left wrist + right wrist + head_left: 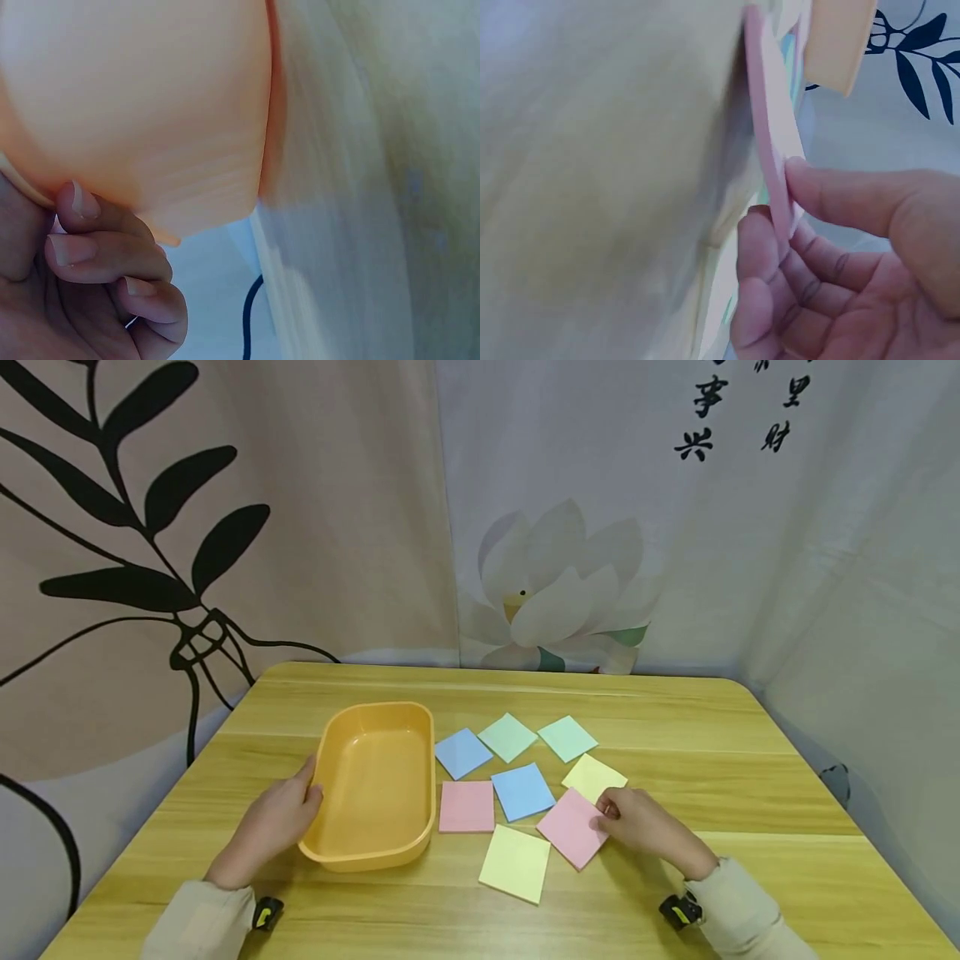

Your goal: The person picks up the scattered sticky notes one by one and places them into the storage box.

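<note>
Pad (568,825) in plain pink, square and thick-edged, pinched between thumb and fingers of the right hand (633,818); a blue square (523,792) lies at its ten o'clock, a yellow square (590,774) at one. The left hand (281,812), fingers curled, grips the orange tray (371,793) at its nine o'clock.

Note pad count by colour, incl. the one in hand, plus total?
Blue pads: 2
Green pads: 2
Pink pads: 2, one held by the right hand
Yellow pads: 2
Total: 8
</note>
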`<state>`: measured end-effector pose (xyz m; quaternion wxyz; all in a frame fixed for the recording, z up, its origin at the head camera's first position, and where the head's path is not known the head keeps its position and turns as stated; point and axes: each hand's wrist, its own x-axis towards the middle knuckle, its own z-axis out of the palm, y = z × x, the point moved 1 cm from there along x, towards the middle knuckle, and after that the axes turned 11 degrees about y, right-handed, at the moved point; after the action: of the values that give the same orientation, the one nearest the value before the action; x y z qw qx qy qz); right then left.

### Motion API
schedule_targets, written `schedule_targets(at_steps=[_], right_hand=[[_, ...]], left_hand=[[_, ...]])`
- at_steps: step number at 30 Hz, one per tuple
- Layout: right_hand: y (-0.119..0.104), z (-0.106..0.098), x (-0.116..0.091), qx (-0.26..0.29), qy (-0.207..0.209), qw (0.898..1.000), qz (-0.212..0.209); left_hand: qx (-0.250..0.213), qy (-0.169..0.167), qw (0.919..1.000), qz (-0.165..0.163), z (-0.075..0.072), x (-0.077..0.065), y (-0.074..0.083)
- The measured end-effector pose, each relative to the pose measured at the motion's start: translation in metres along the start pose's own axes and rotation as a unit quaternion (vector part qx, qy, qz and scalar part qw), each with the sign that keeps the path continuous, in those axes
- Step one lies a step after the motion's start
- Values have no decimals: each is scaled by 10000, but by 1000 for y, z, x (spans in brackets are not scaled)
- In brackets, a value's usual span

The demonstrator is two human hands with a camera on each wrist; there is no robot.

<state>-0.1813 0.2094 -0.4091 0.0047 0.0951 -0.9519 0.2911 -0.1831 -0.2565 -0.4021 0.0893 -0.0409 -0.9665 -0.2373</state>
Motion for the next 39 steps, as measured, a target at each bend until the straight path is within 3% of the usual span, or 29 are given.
schedule_targets(at_steps=[10,23,39], right_hand=[[-12,-11,3,612,-209,9978,-127],[-28,-22,8,822,-162,9945,-625],[-74,-20,42,930,-112,9915,-909]], left_hand=[[-84,86,9999,-9,1,-2,0],[-286,207,9993,-87,2,-3,0],[-535,155,9982,-207,3,-5,0]])
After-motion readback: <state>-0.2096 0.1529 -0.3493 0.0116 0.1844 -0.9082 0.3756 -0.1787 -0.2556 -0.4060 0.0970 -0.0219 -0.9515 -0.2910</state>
